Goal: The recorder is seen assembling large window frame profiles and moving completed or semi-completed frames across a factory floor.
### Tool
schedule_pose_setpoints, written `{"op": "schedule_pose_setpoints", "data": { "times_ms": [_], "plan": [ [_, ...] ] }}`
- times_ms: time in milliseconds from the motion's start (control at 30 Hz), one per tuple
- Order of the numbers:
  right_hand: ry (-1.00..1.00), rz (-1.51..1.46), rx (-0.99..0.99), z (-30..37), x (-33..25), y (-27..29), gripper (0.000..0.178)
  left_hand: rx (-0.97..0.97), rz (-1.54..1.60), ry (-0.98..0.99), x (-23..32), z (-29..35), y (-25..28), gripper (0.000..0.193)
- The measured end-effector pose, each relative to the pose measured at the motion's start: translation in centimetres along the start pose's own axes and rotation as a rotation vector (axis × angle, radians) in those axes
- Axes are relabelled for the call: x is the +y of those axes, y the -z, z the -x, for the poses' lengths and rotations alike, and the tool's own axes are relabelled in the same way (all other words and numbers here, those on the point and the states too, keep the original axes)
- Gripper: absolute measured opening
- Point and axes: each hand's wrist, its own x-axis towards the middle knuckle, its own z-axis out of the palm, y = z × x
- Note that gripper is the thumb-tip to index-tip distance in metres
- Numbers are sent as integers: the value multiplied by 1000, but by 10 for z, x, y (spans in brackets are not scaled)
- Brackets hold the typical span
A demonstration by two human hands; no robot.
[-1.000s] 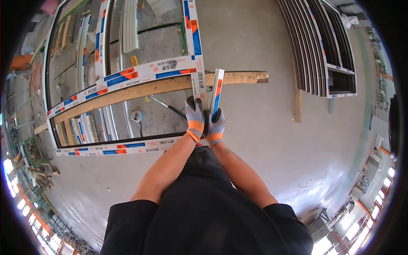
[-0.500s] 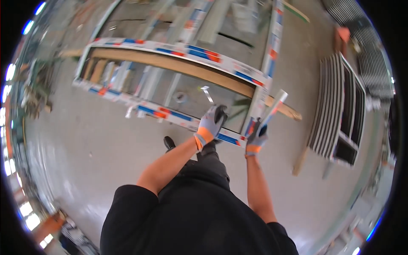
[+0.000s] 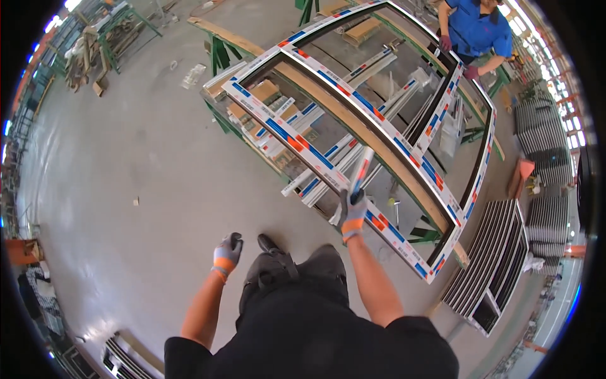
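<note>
My right hand [image 3: 352, 213], in a grey glove with an orange cuff, is closed around a short white profile strip [image 3: 362, 169] with blue and red tape. It is over the near bar of a large white window frame [image 3: 328, 170], wrapped in the same tape. The strip points up and away from me. My left hand [image 3: 227, 251], gloved alike, hangs left of my legs, away from the frame. Its fingers are curled and nothing shows in them. A hammer [image 3: 394, 210] lies below the frame opening, right of my right hand.
The frame lies on wooden beams [image 3: 369, 136] over green stands [image 3: 221, 57]. White profiles [image 3: 309, 189] and cardboard [image 3: 262, 91] lie beneath it. A co-worker [image 3: 476, 31] in blue is at its far right side. Stacked frames [image 3: 483, 259] stand at right; scrap wood [image 3: 88, 60] at far left.
The view has swung, so the frame now slants to the right and the co-worker is visible. My left hand has left the frame and dropped to my left; the right keeps the strip.
</note>
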Motion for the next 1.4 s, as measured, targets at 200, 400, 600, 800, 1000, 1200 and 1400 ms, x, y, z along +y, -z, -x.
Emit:
{"op": "schedule_pose_setpoints", "data": {
  "times_ms": [200,400,600,800,1000,1200,1400],
  "plan": [
    [79,-71,-167,-48,-28,-213,16,249,81,43,-109,-111,94,28],
    [183,358,-93,-172,-50,-407,32,85,282,143,-101,-261,144,28],
    [-287,325,-244,-298,-59,-591,49,113,757,509,-110,-344,208,19],
    [-57,550,113,-377,-34,-717,51,123,709,939,-162,-413,273,14],
    [-190,361,197,-398,-13,-789,39,-155,374,672,-289,-536,311,30],
    [-187,403,254,-405,-26,-839,35,-201,683,524,-310,-734,441,26],
    [-226,389,286,-404,-44,-867,35,-100,717,483,-219,-899,537,23]
  ]
}}
